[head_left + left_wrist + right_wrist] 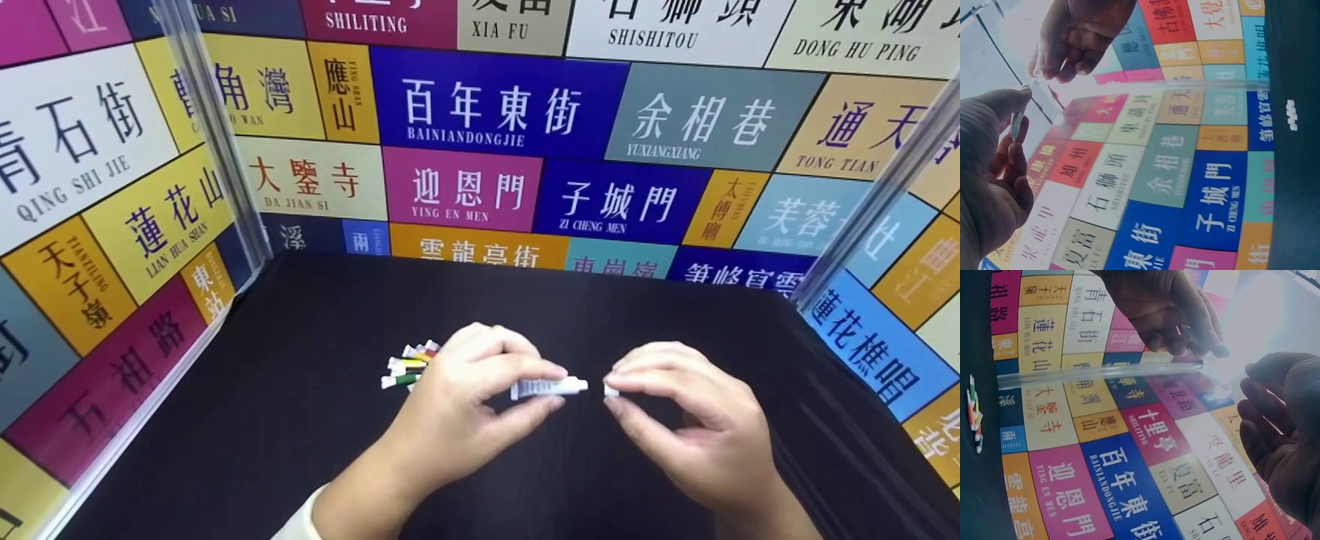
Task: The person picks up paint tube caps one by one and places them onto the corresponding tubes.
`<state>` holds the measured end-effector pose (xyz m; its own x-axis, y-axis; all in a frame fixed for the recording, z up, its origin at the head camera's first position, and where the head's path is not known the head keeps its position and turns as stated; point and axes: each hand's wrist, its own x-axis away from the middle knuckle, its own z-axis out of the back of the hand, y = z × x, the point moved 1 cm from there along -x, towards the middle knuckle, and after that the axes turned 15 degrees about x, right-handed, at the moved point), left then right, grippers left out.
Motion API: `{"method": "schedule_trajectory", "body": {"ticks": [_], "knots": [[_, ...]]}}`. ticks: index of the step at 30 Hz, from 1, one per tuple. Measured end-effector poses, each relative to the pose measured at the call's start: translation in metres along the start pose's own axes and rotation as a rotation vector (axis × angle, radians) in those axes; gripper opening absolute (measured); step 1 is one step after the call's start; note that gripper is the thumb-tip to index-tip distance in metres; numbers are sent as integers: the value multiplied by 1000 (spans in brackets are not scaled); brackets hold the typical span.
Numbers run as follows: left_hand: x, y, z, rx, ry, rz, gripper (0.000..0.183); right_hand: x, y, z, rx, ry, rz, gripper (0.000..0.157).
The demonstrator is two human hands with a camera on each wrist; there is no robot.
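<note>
My left hand [465, 401] pinches a small white paint tube [553, 387] between thumb and fingers, its narrow nozzle pointing right. Facing it, my right hand [697, 412] holds a tiny white cap [611, 389] at the fingertips. A small gap separates cap and nozzle. Both hands are raised over the black table. Behind the left hand lie several small tubes [405, 366] with white ends and coloured bodies, partly covered by that hand. In the left wrist view the tube [1017, 124] shows between thumb and fingers.
A black cloth [300, 450] covers the table. Walls of colourful sign panels [495, 105] stand behind and at both sides, with clear upright strips [225, 135] at the corners. In the left wrist view, small white pieces [1292, 115] lie on the cloth.
</note>
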<state>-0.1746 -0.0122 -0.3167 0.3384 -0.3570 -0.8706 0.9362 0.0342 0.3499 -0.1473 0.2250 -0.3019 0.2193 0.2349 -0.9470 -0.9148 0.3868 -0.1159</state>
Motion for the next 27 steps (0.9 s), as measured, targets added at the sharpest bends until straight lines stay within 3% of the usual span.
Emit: {"method": "schedule_trajectory", "body": {"ticks": [11, 27], "knots": [[-1, 18, 0, -50, -26, -56, 20, -4, -12, 0, -101, -2, 40, 11], [-1, 20, -2, -69, -29, -67, 17, -4, -14, 0, -72, -55, 66, 10]]}}
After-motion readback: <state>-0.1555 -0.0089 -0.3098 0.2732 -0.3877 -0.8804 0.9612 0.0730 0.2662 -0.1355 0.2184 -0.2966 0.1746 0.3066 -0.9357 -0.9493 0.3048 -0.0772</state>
